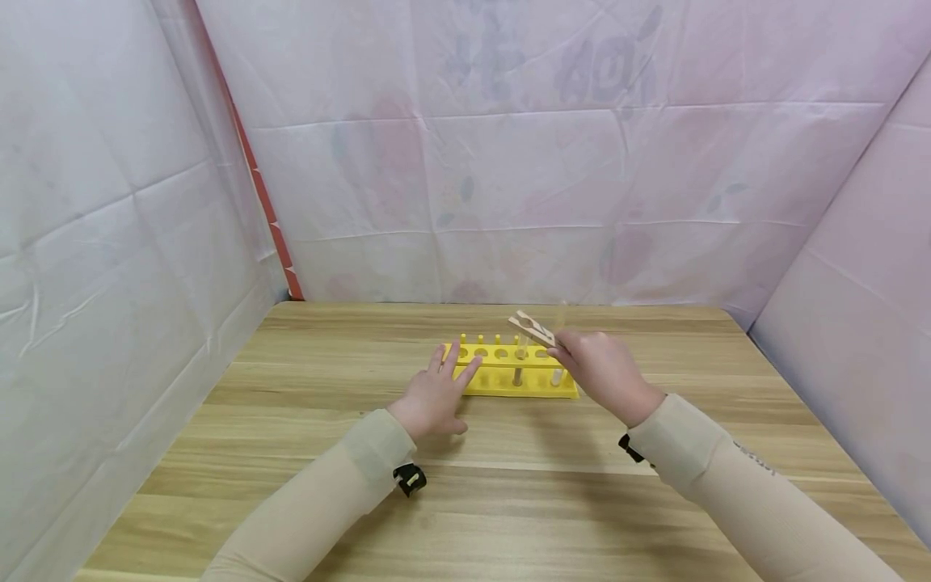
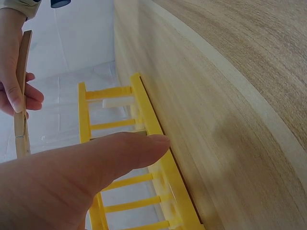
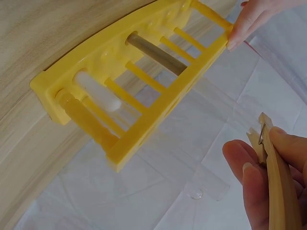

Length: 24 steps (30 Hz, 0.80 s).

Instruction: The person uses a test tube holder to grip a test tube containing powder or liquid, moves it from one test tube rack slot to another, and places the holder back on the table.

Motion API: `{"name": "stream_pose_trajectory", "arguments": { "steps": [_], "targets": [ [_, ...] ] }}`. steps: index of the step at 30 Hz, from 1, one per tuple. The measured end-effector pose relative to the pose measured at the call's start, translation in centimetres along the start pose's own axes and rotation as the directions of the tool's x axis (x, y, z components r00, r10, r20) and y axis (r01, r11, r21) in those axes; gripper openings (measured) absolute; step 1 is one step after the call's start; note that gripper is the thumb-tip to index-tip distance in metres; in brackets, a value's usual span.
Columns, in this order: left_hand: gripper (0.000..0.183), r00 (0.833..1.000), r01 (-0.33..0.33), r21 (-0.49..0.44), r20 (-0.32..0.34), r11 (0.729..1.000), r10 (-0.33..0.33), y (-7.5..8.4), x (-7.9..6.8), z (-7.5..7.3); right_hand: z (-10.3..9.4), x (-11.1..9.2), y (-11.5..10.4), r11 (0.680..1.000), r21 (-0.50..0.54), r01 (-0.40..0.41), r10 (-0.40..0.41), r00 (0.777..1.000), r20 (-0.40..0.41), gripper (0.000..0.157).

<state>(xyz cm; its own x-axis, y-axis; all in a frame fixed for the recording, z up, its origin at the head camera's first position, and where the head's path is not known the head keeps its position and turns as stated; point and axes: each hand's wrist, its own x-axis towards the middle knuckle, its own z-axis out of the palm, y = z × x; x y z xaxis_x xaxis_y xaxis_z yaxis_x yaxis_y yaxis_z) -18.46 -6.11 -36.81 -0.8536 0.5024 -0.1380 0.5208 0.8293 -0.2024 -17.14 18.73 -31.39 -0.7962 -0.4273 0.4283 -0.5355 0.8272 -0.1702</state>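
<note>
A yellow test tube rack [image 1: 509, 392] stands on the table. My left hand [image 1: 434, 396] has its fingers spread, with the fingertips at the rack's left end. My right hand [image 1: 604, 372] grips a wooden test tube clamp [image 1: 534, 330] above the rack's right half. The clamp's tip is close to the upper part of a clear test tube [image 3: 218, 98] that has grey-brown contents [image 3: 156, 53] at its bottom. Another clear tube [image 3: 208, 184], nearer the rack's right end, holds white contents [image 3: 98, 91]. In the left wrist view, my thumb [image 2: 129, 151] covers part of the rack.
The wood-grain table [image 1: 509, 501] extends around the rack. Pale printed sheets [image 1: 509, 178] hang behind it and at both sides. A red strip [image 1: 269, 202] runs down the back left corner.
</note>
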Motion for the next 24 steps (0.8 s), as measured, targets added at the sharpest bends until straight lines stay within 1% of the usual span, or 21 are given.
{"name": "stream_pose_trajectory", "arguments": {
  "steps": [15,24],
  "targets": [
    [0.105,1.0,0.0,-0.001,0.003,1.0,0.0,-0.07,0.13,0.05,0.28,0.03,0.09,1.0,-0.022,-0.007,0.007,1.0,0.02,0.023],
    [0.105,1.0,0.003,0.002,0.014,1.0,-0.003,-0.11,0.19,-0.06,0.46,0.12,0.16,1.0,-0.022,-0.009,0.009,0.999,0.034,0.027]
  ]
}}
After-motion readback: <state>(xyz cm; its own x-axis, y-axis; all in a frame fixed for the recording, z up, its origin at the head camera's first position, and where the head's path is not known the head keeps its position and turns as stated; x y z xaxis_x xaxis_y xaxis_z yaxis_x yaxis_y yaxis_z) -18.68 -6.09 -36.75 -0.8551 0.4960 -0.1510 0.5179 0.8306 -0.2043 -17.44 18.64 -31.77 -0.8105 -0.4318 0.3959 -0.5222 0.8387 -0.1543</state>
